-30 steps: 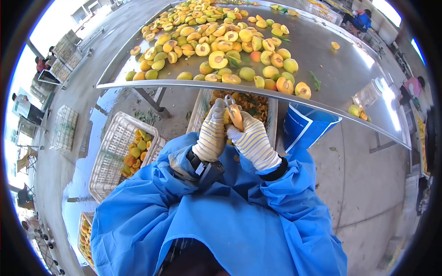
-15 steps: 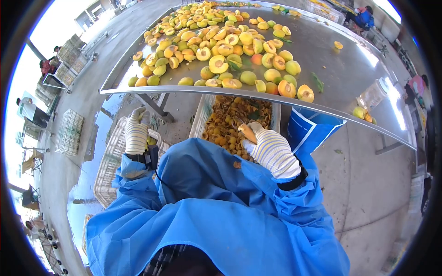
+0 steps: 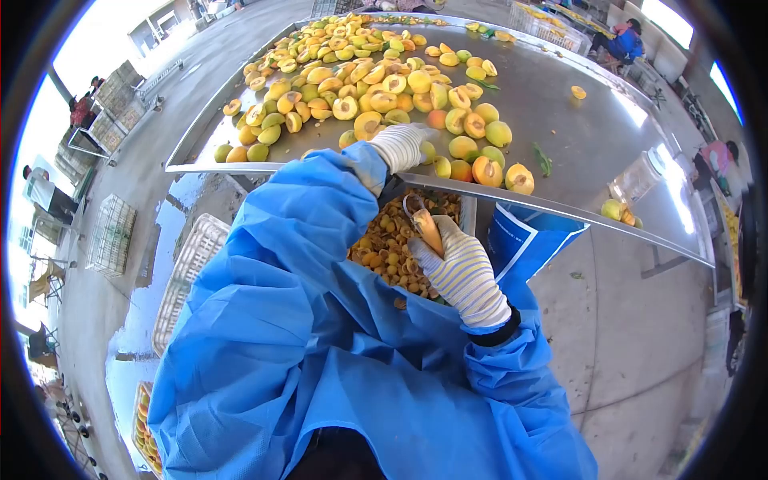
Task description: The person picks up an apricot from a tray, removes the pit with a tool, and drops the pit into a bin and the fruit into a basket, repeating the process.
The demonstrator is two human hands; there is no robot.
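My left hand [image 3: 398, 148], in a striped glove, reaches over the near edge of the metal table [image 3: 576, 152]. Its fingers stretch toward the halved apricots [image 3: 368, 126] and are slightly blurred; I see nothing held in them. A whole-looking apricot [image 3: 428, 153] lies just by the fingertips. Below the table edge, my right hand [image 3: 458, 264], gloved too, is closed around the wooden handle of a pitting tool [image 3: 430, 232] with a curved metal loop at its end. Under this hand stands a crate [image 3: 469, 214] full of brown pits and scraps [image 3: 388, 244].
A white plastic crate [image 3: 188, 280] stands on the floor at left, partly behind my sleeve. A blue bag [image 3: 524, 244] hangs by the table's front edge. A clear jar [image 3: 636, 178] lies on the table at right. Other people [image 3: 628, 42] sit or stand farther off.
My left hand has moved from above the left crate up and right to the fruit on the table. My right hand keeps the tool, its loop now turned upward.
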